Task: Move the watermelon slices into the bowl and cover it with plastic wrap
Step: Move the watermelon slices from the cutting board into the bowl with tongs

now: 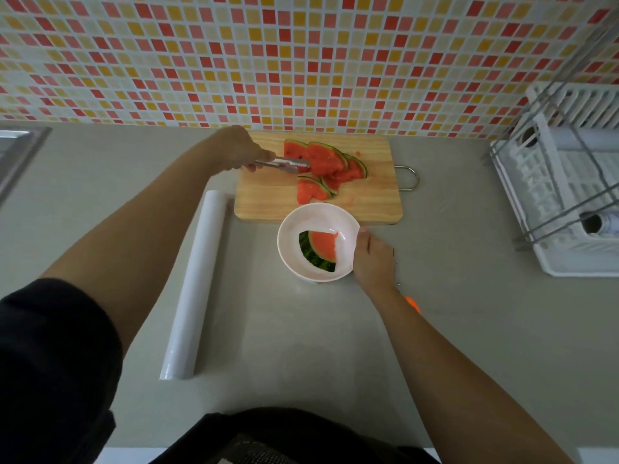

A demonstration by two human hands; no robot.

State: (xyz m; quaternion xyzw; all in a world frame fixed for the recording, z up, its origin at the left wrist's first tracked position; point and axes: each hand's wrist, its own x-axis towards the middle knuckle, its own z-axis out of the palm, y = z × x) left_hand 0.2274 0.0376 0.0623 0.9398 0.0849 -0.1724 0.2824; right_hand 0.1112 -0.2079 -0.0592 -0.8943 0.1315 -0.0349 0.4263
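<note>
Several watermelon slices (326, 164) lie heaped on a wooden cutting board (268, 202) at the back of the counter. My left hand (239, 150) grips metal tongs (284, 164) whose jaws close on a slice at the left of the heap. A white bowl (289, 229) stands just in front of the board with one slice (320, 249) inside. My right hand (373, 261) holds the bowl's right rim, thumb at the edge. A roll of plastic wrap (196, 286) lies left of the bowl.
A white dish rack (566, 182) stands at the right. A steel sink edge (16, 152) shows at the far left. A small orange object (412, 304) peeks out beside my right forearm. The tiled wall runs behind the board.
</note>
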